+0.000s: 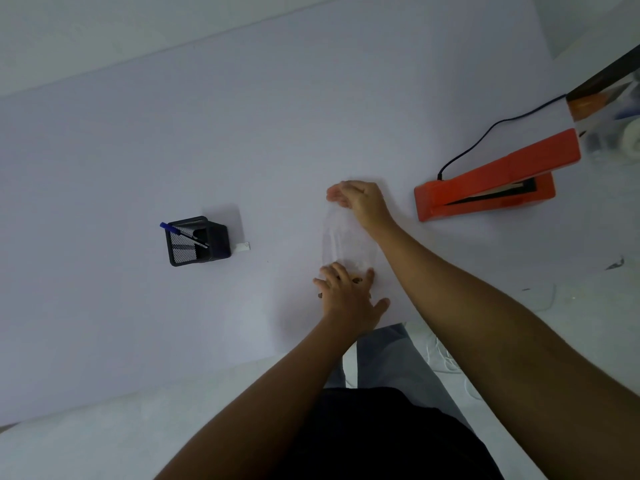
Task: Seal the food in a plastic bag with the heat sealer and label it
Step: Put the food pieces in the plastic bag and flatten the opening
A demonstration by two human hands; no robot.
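A clear plastic bag (341, 239) lies on the white table (173, 150), stretched between my two hands. My right hand (360, 200) pinches the bag's far end. My left hand (346, 294) presses flat on the near end, where small brown food pieces (356, 280) show between the fingers. The orange heat sealer (491, 183) stands to the right with its arm raised, and its black cord (485, 133) runs to the back right. A small white label (243, 247) lies beside the pen holder.
A black mesh pen holder (197, 241) with a blue pen (180, 232) stands at the left. Cluttered objects and a dark bar (609, 76) sit at the far right edge. The table's front edge runs just before my body.
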